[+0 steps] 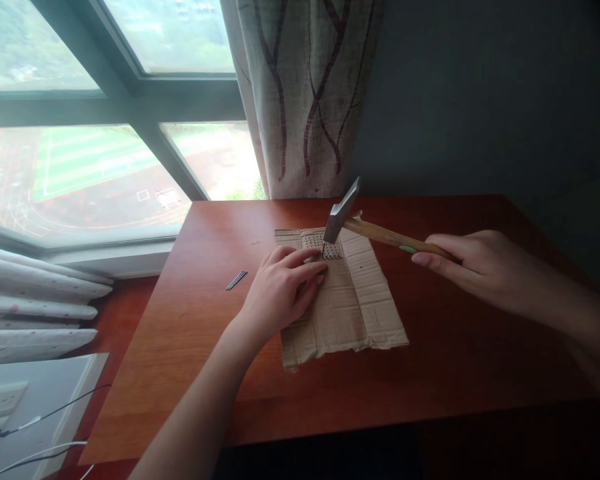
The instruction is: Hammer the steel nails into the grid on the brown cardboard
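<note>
My right hand (455,257) is wrapped round the wooden handle of a hammer (387,235). The metal head is tilted, its lower face just above the fingertips of my left hand (287,280). Those fingertips pinch a thin dark nail (323,249) against a small light block dotted with holes (312,241). Whether the hammer touches the nail I cannot tell. Beneath the block lies a creased piece of cardboard (335,307), partly covered by my left hand. Several loose nails (237,280) lie together on the table, left of that hand.
The reddish wooden table (195,360) stands against a window (105,160) and a patterned curtain (315,100). A dark wall (480,107) is behind it on the right. At lower left are a wall socket (4,400) and cables (55,405).
</note>
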Demonstrator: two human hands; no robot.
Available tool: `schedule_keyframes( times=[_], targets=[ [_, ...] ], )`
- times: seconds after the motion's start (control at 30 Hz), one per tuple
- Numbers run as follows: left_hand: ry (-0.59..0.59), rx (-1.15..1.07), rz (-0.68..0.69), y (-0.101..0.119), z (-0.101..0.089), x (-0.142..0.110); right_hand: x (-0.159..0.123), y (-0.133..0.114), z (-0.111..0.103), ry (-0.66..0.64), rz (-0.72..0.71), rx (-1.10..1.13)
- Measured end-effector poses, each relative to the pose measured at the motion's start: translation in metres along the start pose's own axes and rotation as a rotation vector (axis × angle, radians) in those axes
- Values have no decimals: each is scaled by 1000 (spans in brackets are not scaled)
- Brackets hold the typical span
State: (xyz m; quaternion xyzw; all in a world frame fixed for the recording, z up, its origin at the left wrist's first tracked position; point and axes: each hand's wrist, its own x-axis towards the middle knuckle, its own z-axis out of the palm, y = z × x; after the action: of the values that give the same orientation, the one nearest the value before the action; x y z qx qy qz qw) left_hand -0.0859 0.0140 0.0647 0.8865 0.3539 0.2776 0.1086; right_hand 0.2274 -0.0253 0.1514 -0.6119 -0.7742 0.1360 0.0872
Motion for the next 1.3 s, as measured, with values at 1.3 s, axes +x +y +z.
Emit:
schedule_keyframes(
  times=[1.3],
  targets=[
    [-32,43,-46,1,5,-4,2,-8,-6,-119,59,20]
  ],
)
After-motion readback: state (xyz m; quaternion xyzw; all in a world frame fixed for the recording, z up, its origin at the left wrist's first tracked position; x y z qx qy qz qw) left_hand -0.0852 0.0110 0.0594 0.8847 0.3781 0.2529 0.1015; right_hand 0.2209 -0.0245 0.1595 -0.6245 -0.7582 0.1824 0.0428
